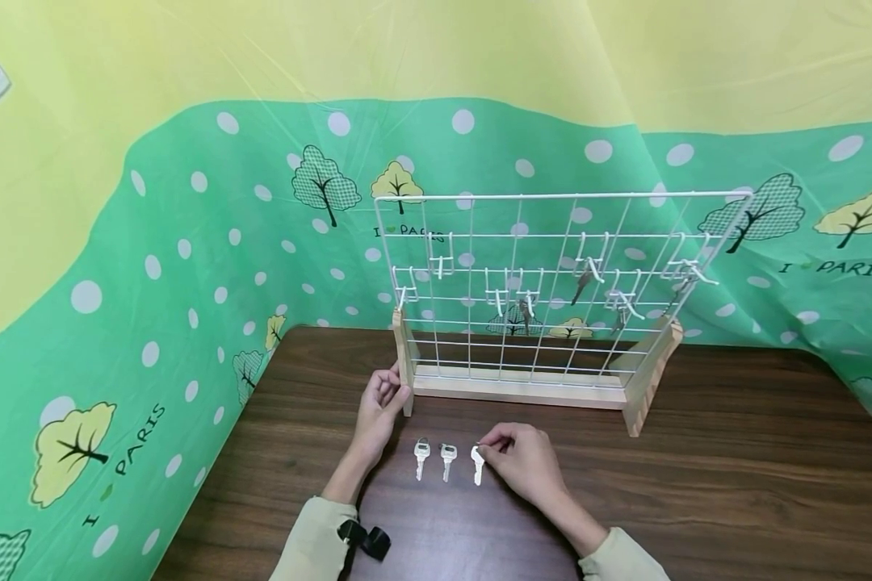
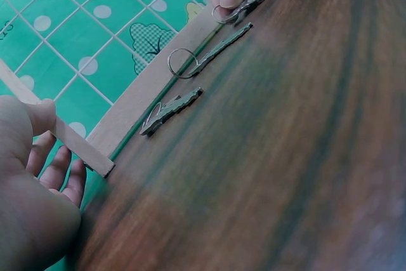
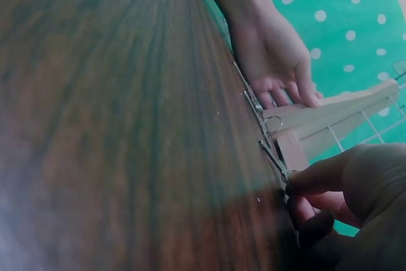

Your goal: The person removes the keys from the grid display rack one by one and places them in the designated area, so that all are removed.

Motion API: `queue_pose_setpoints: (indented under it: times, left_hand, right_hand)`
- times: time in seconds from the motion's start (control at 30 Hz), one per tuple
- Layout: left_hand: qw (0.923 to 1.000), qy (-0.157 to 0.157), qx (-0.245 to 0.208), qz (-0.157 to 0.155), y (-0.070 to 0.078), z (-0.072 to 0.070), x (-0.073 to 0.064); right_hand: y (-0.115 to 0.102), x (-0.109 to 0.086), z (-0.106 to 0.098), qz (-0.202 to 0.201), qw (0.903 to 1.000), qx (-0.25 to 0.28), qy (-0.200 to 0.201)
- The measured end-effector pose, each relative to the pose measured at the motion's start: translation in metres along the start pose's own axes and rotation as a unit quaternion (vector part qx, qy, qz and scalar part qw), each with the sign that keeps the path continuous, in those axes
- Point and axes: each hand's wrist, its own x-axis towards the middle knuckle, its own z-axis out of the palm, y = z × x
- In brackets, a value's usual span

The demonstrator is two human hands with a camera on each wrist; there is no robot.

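To the right I have bare table [image 1: 763, 468] from the right grip [image 1: 526, 461] out to the right edge, and I can also pass between the left forearm and the left edge. Ahead, the rack [image 1: 519, 390] bars a straight run to the far edge, and its hooks [image 1: 622, 303] jut out toward me. The left grip [image 1: 378, 411] touches the rack's left foot, blocking that end. Three keys [image 1: 447, 461] crowd the gap between the grips; a narrow strip separates them from the rack. Cloth [image 1: 203, 218] hangs close beside the left edge.
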Motion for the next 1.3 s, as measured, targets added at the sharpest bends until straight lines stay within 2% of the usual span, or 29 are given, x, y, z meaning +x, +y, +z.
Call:
queue_pose_setpoints:
  times: [0.17, 0.33, 0.43, 0.63, 0.77, 1.3]
  left_hand:
    - [1.0000, 0.000, 0.003, 0.000, 0.000, 0.000, 0.000]
    - [1.0000, -0.003, -0.002, 0.000, 0.001, 0.001, 0.000]
    - [1.0000, -0.006, -0.003, 0.004, 0.001, 0.001, -0.001]
    - [1.0000, -0.006, 0.001, 0.007, 0.000, 0.000, -0.001]
    - [1.0000, -0.006, 0.003, 0.007, -0.001, -0.001, -0.001]
    - [1.0000, -0.005, 0.004, 0.005, 0.001, 0.000, -0.002]
  right_hand:
    - [-0.003, -0.001, 0.001, 0.000, 0.9996, -0.028, 0.001]
    - [-0.001, -0.002, 0.002, -0.025, 0.9992, -0.025, 0.020]
    - [0.000, -0.002, 0.000, -0.030, 0.9993, -0.015, 0.014]
    - [-0.004, 0.001, -0.006, 0.021, 0.9992, 0.005, -0.035]
    - [-0.004, 0.002, -0.009, 0.041, 0.9978, 0.007, -0.052]
    - [0.000, 0.003, -0.008, 0.031, 0.9976, 0.013, -0.061]
